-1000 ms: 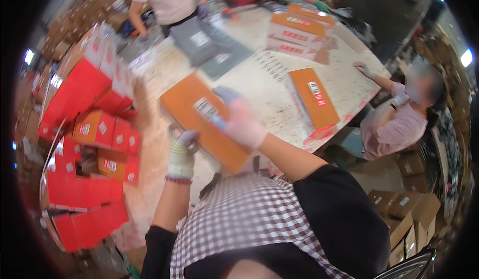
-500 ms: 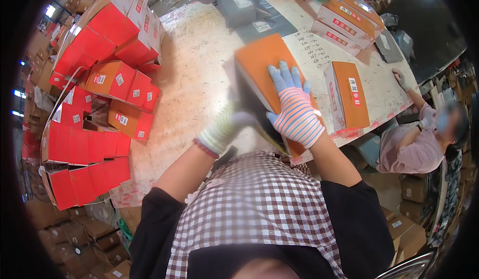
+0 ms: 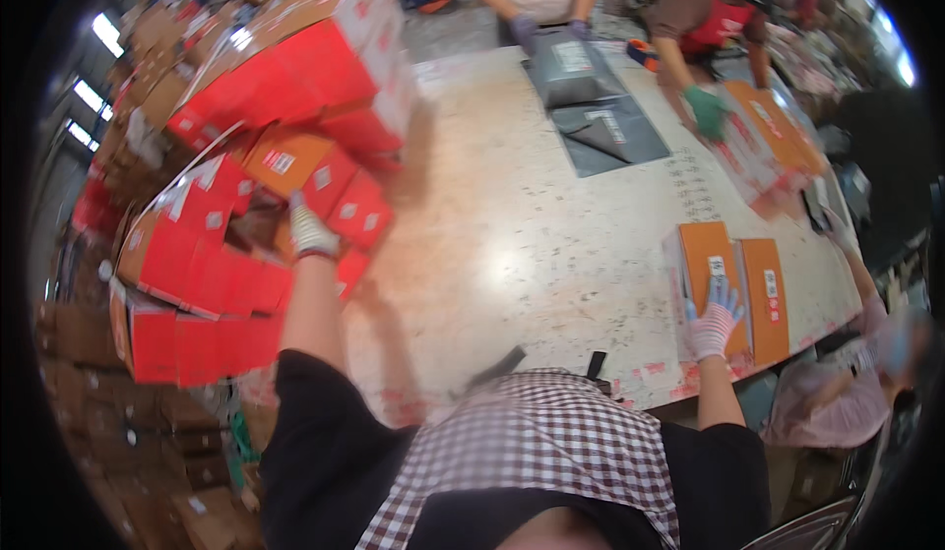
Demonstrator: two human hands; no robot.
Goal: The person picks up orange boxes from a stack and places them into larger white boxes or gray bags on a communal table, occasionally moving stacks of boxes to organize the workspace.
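My left hand (image 3: 313, 232), in a striped glove, reaches into the pile of red boxes, its fingers stretched against an orange-topped box (image 3: 280, 159). Some of those fingers are hard to make out. On the right of the table my right hand (image 3: 716, 324), in a blue and pink striped glove, lies with spread fingers on an orange shoebox-like carton (image 3: 703, 246). A second orange carton (image 3: 764, 299) with a red and white label stands just to its right.
Red boxes (image 3: 285, 83) are stacked high at the left of the table (image 3: 472, 294). Grey plastic mailers (image 3: 615, 142) lie at the far side before a person in purple gloves. A green-gloved hand (image 3: 705, 110) touches more cartons (image 3: 763, 147). Another person sits at the right.
The orange carton has gone from between my hands to the right side, beside the other carton. My left hand has moved left to the red boxes. The view has shifted.
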